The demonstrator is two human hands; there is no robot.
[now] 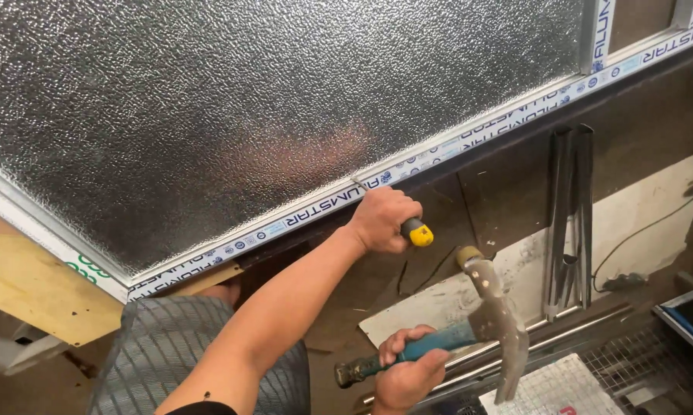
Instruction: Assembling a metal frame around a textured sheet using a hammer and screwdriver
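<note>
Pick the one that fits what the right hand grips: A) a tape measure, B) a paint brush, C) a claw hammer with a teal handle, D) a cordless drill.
C: the right hand wraps the teal handle of a claw hammer, its head raised near the yellow-ended tool held in the left hand.

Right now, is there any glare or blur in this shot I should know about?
Head view: a soft warm reflection glows on the textured glass panel above the left hand; the hammer in the right hand looks slightly motion-smeared at its head; the screwdriver handle and frame strip stay sharp; the lower corners fall into shadow.
</note>
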